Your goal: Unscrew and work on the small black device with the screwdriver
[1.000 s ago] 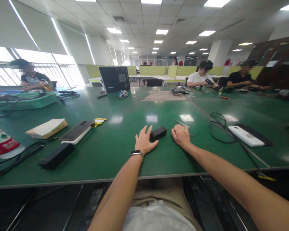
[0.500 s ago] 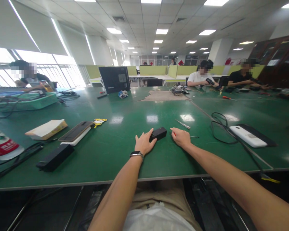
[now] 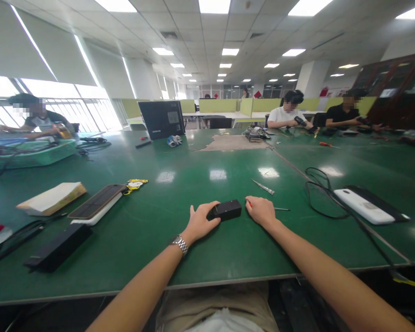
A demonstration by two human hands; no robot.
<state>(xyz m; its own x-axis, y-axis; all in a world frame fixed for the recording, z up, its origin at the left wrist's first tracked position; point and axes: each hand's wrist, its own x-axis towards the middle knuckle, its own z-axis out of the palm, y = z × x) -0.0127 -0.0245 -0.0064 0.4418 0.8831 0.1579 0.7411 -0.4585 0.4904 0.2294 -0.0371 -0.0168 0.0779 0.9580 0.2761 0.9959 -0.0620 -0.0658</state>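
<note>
My left hand point(image 3: 201, 222) grips the left end of a small black rectangular box point(image 3: 230, 210) that lies on the green table point(image 3: 193, 258). Thumb and fingers close around its sides. A few centimetres to the right, my right hand point(image 3: 262, 210) is curled around a screwdriver point(image 3: 282, 209). A bit of its orange-red handle shows near the fingertips, and the thin metal shaft sticks out to the right. Just beyond that hand lies a slim silvery pointed tool point(image 3: 263, 186), its exact kind unclear.
Leftward lie a second black box point(image 3: 60, 246), a phone point(image 3: 97, 201) on a white object and a paper pack point(image 3: 51, 198). A white device point(image 3: 364, 206) and black cable point(image 3: 313, 198) are on the right. A monitor point(image 3: 162, 119) stands farther back; several people sit around.
The black box has turned to lie more nearly crosswise, and my left hand has swung round to its left end. My right hand stays beside it with the screwdriver. The view has shifted slightly.
</note>
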